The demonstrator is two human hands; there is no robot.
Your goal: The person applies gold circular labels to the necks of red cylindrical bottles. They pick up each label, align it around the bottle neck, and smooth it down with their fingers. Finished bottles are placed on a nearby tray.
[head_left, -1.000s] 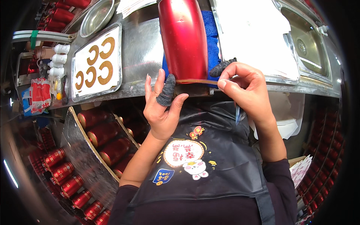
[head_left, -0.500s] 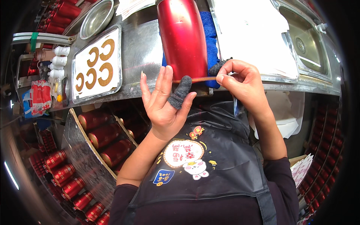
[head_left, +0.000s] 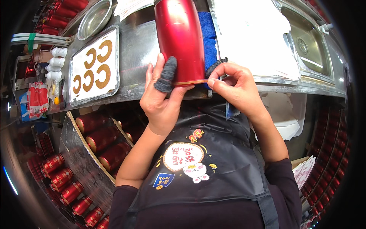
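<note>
A shiny red metal canister (head_left: 181,42) lies on a folded blue towel (head_left: 209,36), its near end toward me. Along that near end runs a thin orange-brown strip (head_left: 190,82). My left hand (head_left: 162,93) grips the canister's near left end, index finger against the side and thumb by the rim. A dark grey knit sleeve covers that index finger. At the right of the rim, my right hand (head_left: 232,86) pinches the end of the strip between thumb and forefinger. Another grey sleeve shows on a right finger, partly hidden.
Left of the canister, a metal tray (head_left: 116,61) holds several gold crescent pieces on white paper. Beyond it is a steel bowl (head_left: 95,19). At right are a paper-covered tray (head_left: 251,38) and a sink (head_left: 305,45). Red canisters (head_left: 101,137) fill a crate below the counter.
My left hand has moved from spread fingers in front of the canister to gripping its near left end. My right hand has come closer to the rim, and the free stretch of strip is shorter.
</note>
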